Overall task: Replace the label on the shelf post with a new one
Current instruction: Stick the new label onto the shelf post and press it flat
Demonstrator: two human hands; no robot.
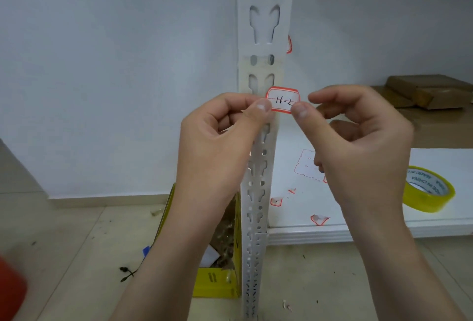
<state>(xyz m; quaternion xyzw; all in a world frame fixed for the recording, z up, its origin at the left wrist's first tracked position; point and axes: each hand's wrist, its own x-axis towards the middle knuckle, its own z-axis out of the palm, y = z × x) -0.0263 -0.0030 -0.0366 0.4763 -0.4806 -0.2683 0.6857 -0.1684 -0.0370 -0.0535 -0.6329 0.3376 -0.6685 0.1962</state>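
Observation:
A white label with a red border point(282, 98), handwritten "11-2", is held in front of the white slotted shelf post point(263, 29). My left hand point(220, 141) pinches its left edge between thumb and forefinger. My right hand point(358, 141) pinches its lower right corner. Clear tape point(261, 70) is wrapped around the post just above the label. Another red-bordered label point(289, 44) peeks out from the post's right side higher up.
A yellow tape roll point(430, 190) lies on the white shelf point(307, 228), along with a used label sheet point(307, 167) and torn red label scraps point(318, 219). Brown cardboard boxes point(430, 90) sit at the back right. A yellow box of scraps point(217, 282) stands on the floor.

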